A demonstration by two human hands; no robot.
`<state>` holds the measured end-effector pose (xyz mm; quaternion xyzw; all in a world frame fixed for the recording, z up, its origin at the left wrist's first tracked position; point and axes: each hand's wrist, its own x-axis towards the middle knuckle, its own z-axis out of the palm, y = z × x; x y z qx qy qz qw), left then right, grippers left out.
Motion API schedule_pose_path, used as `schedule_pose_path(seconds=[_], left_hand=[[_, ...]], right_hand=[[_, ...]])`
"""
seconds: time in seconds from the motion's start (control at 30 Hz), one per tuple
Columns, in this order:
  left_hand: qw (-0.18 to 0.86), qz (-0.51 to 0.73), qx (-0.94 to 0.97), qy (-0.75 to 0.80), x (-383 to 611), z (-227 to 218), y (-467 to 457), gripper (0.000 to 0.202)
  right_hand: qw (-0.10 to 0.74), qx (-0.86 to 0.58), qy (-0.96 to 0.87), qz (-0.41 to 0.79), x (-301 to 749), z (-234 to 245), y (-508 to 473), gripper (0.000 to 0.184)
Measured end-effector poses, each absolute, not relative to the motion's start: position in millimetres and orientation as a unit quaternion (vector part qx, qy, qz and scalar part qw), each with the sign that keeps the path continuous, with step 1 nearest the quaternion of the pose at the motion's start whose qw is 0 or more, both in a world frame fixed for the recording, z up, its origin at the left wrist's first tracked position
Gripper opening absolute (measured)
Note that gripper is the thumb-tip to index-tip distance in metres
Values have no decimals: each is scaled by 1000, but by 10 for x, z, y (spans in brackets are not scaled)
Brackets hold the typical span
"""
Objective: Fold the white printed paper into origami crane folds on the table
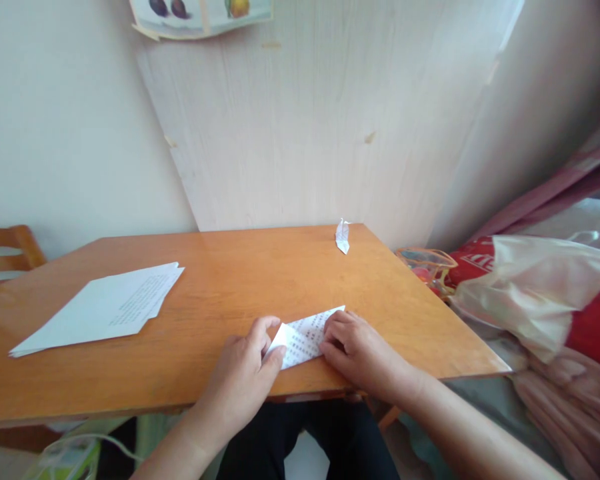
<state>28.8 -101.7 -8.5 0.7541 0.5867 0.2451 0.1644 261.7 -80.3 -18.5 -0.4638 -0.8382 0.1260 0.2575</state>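
A folded sheet of printed paper lies near the front edge of the wooden table, rows of dark characters showing on it. Its left end has a plain white folded flap. My left hand pinches that end between thumb and fingers. On the right end, my right hand rests with curled fingers pressed on the paper; its fingertips are partly hidden, so I cannot tell whether they pinch it or only press it down.
A stack of printed sheets lies on the table at the left. A small folded paper piece stands near the back right corner. Bags and cloth crowd the right side. A wooden chair is at the far left.
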Motion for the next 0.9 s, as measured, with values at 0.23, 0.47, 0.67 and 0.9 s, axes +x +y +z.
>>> schedule_pose_path(seconds=[0.23,0.47,0.67,0.9], left_hand=[[160,242,760,581,304,-106,-1004,27],[158,233,771,571,326,-106,-1006,22],[170,226,770,572,330,-95,-995,20],[166,210,772,577,339,-115,-961,23]], right_hand=[[263,-478,-832,97,2580,-221,-810,20],[250,-491,-827,113,2568,-221,-817,20],[252,-489,-826,122,2570,-240,-818,21],[251,-496,-822,123,2563,-223,-835,19]])
